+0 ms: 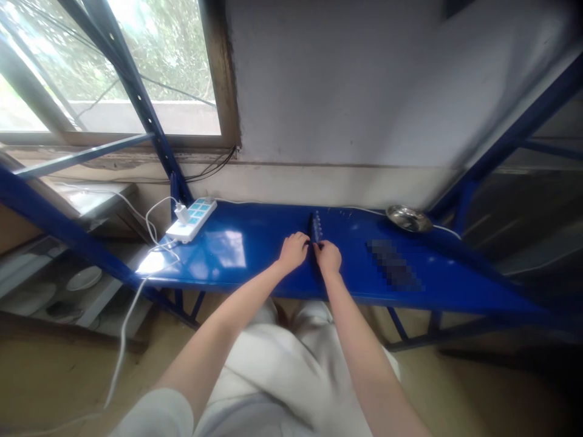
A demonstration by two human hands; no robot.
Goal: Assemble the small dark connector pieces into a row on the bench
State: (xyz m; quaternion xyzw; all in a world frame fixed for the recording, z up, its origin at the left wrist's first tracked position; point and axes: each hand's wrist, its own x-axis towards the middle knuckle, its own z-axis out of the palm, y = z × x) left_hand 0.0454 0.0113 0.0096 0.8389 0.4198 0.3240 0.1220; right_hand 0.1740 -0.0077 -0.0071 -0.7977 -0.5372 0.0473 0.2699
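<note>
Both hands are close together over the blue table, near its middle. A narrow dark strip runs away from me between them, with a row of small clear pieces along its right side. My left hand is at the strip's left edge, its fingers curled towards it; what they hold, if anything, is too small to tell. From the right, my right hand is closed on the near end of the strip and clear pieces, thumb and fingers pressed together.
At the table's back left lies a white power strip with a plug and cable. A shiny metal dish is at the back right. A blurred dark object lies right of my hands. Blue frame posts rise at both ends.
</note>
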